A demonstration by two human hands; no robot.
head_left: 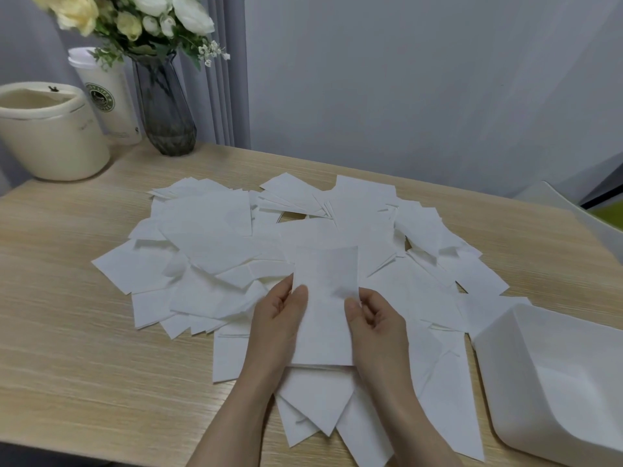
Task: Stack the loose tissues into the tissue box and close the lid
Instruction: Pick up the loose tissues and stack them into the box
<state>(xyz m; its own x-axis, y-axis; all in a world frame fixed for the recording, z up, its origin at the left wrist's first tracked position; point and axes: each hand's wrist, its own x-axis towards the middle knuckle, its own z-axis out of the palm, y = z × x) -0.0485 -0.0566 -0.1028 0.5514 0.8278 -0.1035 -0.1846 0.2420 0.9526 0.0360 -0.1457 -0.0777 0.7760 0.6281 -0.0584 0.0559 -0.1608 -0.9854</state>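
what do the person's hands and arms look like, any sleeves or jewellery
Both forearms are bare as far as the frame shows, with no sleeve in view. The left hand and right hand wear no gloves, rings, watch or bracelet that can be seen. The fingers are slim.

A light wood-grain tabletop (84,332) stands against a grey wall (404,79). At its far left corner sit a cream round container (50,136), a white lidded cup (104,99) with a green logo, and a dark glass vase (165,109) holding white and pale yellow flowers (135,18). Grey curtain folds (222,96) hang behind the vase.
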